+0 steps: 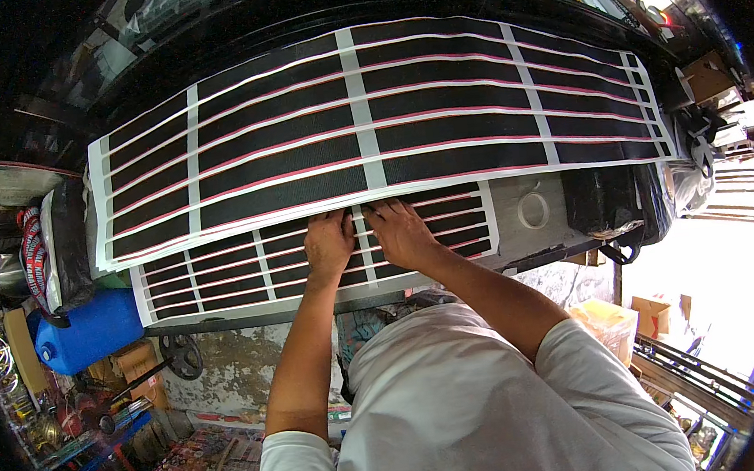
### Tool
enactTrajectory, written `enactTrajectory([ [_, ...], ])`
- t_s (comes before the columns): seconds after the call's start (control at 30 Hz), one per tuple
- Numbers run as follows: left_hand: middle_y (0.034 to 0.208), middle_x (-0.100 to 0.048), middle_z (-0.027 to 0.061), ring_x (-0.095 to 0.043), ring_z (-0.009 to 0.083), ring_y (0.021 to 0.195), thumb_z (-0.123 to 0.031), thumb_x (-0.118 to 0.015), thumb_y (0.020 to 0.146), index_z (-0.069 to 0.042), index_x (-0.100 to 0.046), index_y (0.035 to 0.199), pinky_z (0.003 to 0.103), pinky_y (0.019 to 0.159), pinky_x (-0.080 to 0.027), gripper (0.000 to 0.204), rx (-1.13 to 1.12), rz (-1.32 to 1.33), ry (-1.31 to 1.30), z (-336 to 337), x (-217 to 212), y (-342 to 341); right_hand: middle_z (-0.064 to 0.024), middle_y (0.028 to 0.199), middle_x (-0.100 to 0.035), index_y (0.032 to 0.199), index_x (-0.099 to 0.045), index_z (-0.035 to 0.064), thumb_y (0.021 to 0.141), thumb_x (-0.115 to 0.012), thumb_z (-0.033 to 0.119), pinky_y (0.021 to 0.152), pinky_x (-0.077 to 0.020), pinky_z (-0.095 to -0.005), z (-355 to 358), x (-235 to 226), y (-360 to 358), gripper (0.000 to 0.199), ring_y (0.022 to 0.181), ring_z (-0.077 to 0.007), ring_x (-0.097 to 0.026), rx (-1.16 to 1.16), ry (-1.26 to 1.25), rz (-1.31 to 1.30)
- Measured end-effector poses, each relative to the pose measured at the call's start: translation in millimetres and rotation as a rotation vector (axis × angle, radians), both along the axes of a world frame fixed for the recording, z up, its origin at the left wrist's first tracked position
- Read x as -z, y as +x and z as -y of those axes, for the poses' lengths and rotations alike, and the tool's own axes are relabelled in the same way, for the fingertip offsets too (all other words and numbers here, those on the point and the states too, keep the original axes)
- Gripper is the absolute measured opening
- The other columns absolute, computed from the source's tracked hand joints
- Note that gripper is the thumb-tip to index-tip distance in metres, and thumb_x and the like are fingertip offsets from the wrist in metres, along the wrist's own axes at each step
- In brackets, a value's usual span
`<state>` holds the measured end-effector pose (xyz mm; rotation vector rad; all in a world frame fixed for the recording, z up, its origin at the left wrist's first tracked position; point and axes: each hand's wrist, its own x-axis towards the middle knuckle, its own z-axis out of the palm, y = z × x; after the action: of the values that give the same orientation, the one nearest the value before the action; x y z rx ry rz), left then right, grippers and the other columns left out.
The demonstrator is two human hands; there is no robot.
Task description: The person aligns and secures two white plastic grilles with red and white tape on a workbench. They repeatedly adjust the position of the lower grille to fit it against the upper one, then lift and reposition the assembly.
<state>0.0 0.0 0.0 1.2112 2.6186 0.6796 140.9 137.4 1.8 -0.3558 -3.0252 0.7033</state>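
Observation:
A large stack of printed sheets (273, 155), black panels divided by white and pink stripes, spreads across the work surface. Nearer to me lies a smaller striped sheet (233, 266) of the same look, its far edge reaching to or under the big stack. My left hand (329, 241) rests on this smaller sheet, fingers bent and pointing away from me. Close beside it, my right hand (402, 235) lies palm down with fingers stretched toward the stack's near edge. Neither hand visibly grips anything; the fingertips are partly hard to see against the black panels.
A grey machine bed (517, 216) with a round hole supports the sheets. At the left are a blue plastic container (90, 331) and a black handwheel (181, 357). Cardboard boxes (651, 316) stand at the right, by a bright opening. Dark machine parts rise behind the stack.

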Motion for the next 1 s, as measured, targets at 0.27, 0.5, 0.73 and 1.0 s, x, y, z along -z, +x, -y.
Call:
enactTrajectory([
  [0.27,0.126,-0.07,0.02,-0.065,0.046,0.119,-0.015,-0.072,0.096,-0.009,-0.073,0.13,0.056,0.1,-0.058,0.034,-0.004,0.034,0.033,-2,-10,2,-0.0197,0.148,-0.057,0.145,-0.058,-0.0017,0.084,-0.072,0.011,0.119,-0.0429,-0.0521,-2,-6,-8,0.064,0.14,-0.0361,-0.053,-0.013,-0.005,0.037],
  [0.5,0.122,-0.073,0.0201,-0.072,0.0438,0.109,-0.012,-0.071,0.096,-0.01,-0.075,0.129,0.053,0.093,-0.063,0.033,0.022,-0.114,0.052,0,1,2,-0.0185,0.154,-0.053,0.154,-0.051,0.0007,0.09,-0.067,0.008,0.122,-0.0397,-0.0535,-6,-14,-7,0.067,0.144,-0.0387,-0.049,-0.048,-0.01,0.09],
  [0.73,0.119,-0.073,0.0214,-0.072,0.0437,0.108,-0.013,-0.071,0.096,-0.01,-0.077,0.127,0.052,0.093,-0.063,0.031,0.014,-0.078,0.026,-1,0,1,-0.0181,0.155,-0.054,0.155,-0.051,0.0006,0.093,-0.065,0.009,0.124,-0.0379,-0.0534,-7,-12,-6,0.064,0.146,-0.0377,-0.049,-0.04,-0.02,0.098],
  [1.0,0.124,-0.071,0.0208,-0.068,0.0457,0.113,-0.013,-0.071,0.097,-0.008,-0.075,0.127,0.055,0.096,-0.059,0.03,0.003,-0.02,0.036,-1,-5,4,-0.0196,0.155,-0.054,0.151,-0.054,-0.002,0.094,-0.064,0.009,0.125,-0.0373,-0.0525,-8,-13,-2,0.058,0.145,-0.0374,-0.049,-0.039,-0.023,0.08],
])
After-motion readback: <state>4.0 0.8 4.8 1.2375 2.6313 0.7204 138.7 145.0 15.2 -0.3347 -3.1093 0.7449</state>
